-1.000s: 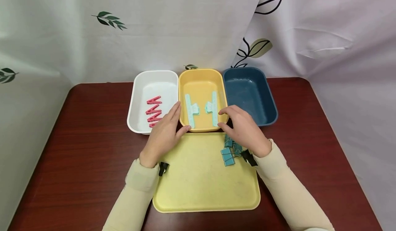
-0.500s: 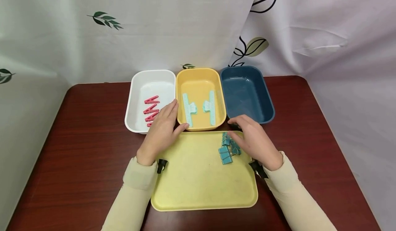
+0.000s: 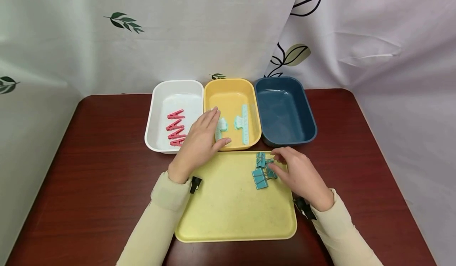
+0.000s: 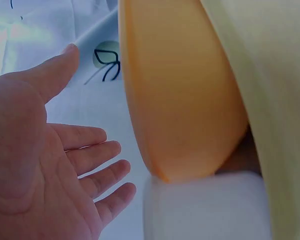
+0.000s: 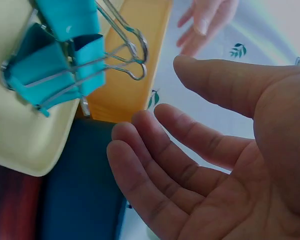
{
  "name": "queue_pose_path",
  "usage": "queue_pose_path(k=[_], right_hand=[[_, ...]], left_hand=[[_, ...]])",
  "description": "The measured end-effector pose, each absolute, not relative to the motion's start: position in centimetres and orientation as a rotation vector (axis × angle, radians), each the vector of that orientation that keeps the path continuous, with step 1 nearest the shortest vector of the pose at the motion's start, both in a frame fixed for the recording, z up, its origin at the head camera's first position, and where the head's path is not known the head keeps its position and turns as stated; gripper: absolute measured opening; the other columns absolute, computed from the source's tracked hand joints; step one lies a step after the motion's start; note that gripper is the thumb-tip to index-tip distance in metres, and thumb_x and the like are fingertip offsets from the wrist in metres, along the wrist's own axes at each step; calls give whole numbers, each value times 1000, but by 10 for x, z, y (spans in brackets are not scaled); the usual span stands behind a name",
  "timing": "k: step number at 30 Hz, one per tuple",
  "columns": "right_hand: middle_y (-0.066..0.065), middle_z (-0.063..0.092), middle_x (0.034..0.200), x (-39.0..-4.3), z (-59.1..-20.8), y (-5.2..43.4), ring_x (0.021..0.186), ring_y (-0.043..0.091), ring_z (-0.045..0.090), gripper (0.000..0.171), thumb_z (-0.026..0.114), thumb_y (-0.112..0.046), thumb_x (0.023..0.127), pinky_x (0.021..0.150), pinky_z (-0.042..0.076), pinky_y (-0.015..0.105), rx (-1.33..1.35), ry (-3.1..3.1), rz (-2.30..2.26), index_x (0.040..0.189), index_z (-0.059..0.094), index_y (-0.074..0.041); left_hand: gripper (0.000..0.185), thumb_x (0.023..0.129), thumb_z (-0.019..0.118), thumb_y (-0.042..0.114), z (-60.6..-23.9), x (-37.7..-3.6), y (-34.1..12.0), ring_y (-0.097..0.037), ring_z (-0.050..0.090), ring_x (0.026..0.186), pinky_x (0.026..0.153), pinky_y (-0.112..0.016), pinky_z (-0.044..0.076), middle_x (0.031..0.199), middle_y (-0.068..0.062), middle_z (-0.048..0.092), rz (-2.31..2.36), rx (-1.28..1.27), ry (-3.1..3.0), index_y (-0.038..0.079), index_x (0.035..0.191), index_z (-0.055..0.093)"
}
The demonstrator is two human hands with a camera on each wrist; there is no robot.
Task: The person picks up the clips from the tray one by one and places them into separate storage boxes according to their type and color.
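My left hand (image 3: 199,143) hovers with straight fingers and thumb spread over the near left corner of the yellow bin (image 3: 233,90), holding nothing. It partly covers one of two mint sealing clips; the other mint clip (image 3: 245,124) shows fully inside that bin. My right hand (image 3: 301,173) is beside several teal binder clips (image 3: 259,178) at the far right of the yellow tray (image 3: 235,218). Its fingers are loosely bent, with the palm bare in the right wrist view, close to the clips' wire handles (image 5: 135,50).
A white bin (image 3: 151,115) holding several red clothespins (image 3: 175,125) stands left of the yellow bin. On its right is a dark blue bin (image 3: 285,111). All stand at the back of the brown table (image 3: 89,171), before a leaf-print curtain (image 3: 199,32).
My right hand has drawn back from the yellow bin's right side, down and rightward to the binder clips. The left hand has shifted right over the yellow bin, covering part of a mint clip.
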State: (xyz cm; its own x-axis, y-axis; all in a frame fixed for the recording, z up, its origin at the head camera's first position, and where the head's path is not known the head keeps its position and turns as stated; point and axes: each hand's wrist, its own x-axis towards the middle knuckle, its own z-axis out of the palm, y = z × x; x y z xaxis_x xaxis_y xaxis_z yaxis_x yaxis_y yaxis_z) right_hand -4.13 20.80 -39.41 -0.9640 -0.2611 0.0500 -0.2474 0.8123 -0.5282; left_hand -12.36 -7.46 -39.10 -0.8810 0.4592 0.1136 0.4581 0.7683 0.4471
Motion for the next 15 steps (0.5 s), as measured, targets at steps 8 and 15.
queue_pose_path(k=[8,15], right_hand=[[-7,59,81,-31,-406,212,76,10,56,19,81,-19,87,70,50,32,-408,2935,-877,99,69,-9],[-13,61,76,-25,-413,211,70,0,59,14,80,-18,87,66,53,27,-419,2911,-918,94,71,-10]], left_hand=[[85,98,61,48,-387,-131,-48,-30,20,152,123,-42,13,165,-14,22,676,837,2900,-1,158,25],[83,100,57,49,-390,-135,-26,-30,20,152,122,-42,17,167,-11,17,594,927,2852,1,159,24]])
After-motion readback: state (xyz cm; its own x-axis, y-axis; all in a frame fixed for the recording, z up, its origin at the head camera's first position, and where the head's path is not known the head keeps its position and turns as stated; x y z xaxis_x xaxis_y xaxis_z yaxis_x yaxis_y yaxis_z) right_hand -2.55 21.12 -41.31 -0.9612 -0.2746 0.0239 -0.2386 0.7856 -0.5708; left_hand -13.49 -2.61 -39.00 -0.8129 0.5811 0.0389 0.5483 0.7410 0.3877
